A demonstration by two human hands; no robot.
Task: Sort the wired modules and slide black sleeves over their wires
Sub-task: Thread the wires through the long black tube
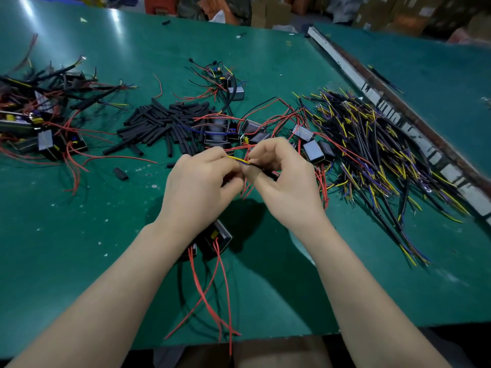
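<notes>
1. Far left of the green desk: a messy heap of sleeved modules with red wires trailing out. It's cut off by the frame edge, so I can't count them. No readable labels anywhere, the silver stickers are just blurry.
2. Next over, a pile of loose black sleeves, with one stray sleeve lying apart, nearer the front edge.
3. Middle: the left hand has its fingers curled, pinching a yellow and blue wire pair. Below its wrist sits a small black module, partly hidden by the forearm, red wires running off it toward the desk's near edge.
4. The right hand pinches the same wire pair from the other side, fingers curled. There seems to be something black at its fingertips, can't really tell if it's a sleeve.
5. Behind the hands, a cluster of unsorted modules tangled in red wire.
6. Right: a big fan of black cables with yellow and purple ends.
7. Far right, a worn metal strip runs diagonally across the desk; its markings are unreadable.
</notes>
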